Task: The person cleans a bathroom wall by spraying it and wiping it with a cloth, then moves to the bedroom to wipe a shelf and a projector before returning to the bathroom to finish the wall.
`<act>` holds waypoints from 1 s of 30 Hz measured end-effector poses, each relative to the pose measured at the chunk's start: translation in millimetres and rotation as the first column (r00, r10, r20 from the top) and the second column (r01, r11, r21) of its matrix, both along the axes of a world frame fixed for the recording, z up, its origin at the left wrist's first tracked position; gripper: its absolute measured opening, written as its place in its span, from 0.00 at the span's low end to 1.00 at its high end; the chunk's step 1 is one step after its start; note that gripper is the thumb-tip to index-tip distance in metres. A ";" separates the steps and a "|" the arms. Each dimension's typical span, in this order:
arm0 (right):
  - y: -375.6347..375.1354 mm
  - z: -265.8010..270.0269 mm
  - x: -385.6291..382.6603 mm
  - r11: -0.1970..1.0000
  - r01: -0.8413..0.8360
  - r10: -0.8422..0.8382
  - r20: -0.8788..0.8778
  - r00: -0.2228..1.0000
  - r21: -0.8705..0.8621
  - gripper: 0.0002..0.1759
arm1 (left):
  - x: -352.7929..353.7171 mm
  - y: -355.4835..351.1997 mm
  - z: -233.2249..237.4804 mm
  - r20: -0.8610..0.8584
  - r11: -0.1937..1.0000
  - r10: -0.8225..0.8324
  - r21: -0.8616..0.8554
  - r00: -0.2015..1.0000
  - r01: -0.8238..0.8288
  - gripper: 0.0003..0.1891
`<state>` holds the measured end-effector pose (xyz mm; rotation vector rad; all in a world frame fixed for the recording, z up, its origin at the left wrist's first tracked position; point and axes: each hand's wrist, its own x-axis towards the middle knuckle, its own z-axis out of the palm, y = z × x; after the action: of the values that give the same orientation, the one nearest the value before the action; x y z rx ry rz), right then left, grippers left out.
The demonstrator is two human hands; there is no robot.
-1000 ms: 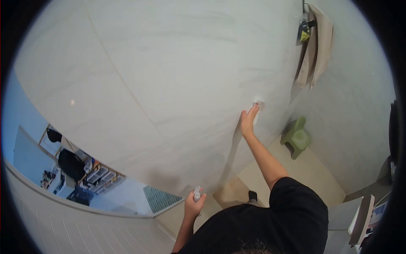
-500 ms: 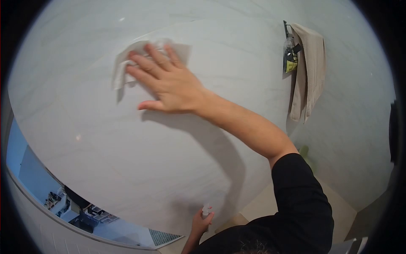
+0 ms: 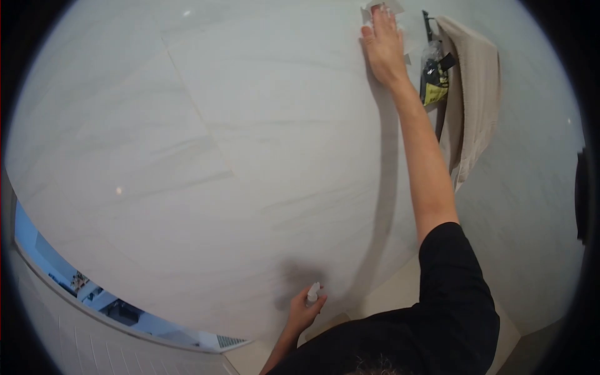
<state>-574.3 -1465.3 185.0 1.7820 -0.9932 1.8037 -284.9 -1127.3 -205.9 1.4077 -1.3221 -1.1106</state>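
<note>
My right hand (image 3: pixel 385 53) is high on the pale marbled wall (image 3: pixel 187 219), left of the hanging towel. It lies flat over a thin whitish cloth (image 3: pixel 395 7), fingers stretched upward and thumb apart; the hand covers most of the cloth. Low in the middle, my left hand (image 3: pixel 304 311) is closed around a small white bottle (image 3: pixel 313 292), whose top sticks out between thumb and fingers. The bottle's lower part is hidden by the hand.
A beige towel (image 3: pixel 472 94) hangs from a dark hook (image 3: pixel 427 25) at the upper right, beside a clear bag with black and yellow contents (image 3: pixel 435 81). At the lower left, a ribbed white panel (image 3: pixel 94 344) borders a bluish opening with dark items.
My right hand has moved right and up with the cloth, close to the towel. My left hand still holds the bottle and appears slightly higher. The view has shifted a little.
</note>
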 end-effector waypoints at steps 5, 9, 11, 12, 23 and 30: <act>11.2 -130.0 4.7 0.980 -0.101 0.105 0.016 0.994 -0.170 0.23 | -4.6 -12.9 27.9 0.086 0.998 0.011 -0.069 0.996 -0.005 0.18; 36.5 -277.0 -6.3 0.999 -0.028 0.025 0.106 0.994 0.021 0.19 | -10.7 -29.2 100.9 0.291 0.936 0.027 -0.342 0.956 0.078 0.18; 57.4 -322.4 -13.3 0.986 -0.023 -0.003 0.155 0.988 0.167 0.18 | -15.4 -33.2 153.4 0.319 0.787 0.047 -0.595 0.947 0.161 0.16; 67.6 -345.4 -21.7 0.947 -0.075 -0.004 0.244 0.970 0.312 0.18 | -16.1 -30.6 178.8 0.258 0.711 0.060 -0.690 0.964 0.140 0.15; 195.5 -525.3 -62.6 0.603 -0.061 -0.185 0.214 0.959 0.795 0.18 | -33.6 -85.7 265.1 -0.187 0.702 0.002 -0.699 0.982 -0.134 0.09; 253.0 -616.9 -81.4 0.467 -0.034 -0.135 0.109 0.985 0.883 0.19 | -54.8 -100.8 170.4 -0.037 0.839 -0.017 -0.544 0.999 -0.006 0.11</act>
<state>-655.7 -1212.3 -431.9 2.0707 -2.3694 1.4590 -339.6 -1228.1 -35.6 0.9481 -1.4647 -0.6755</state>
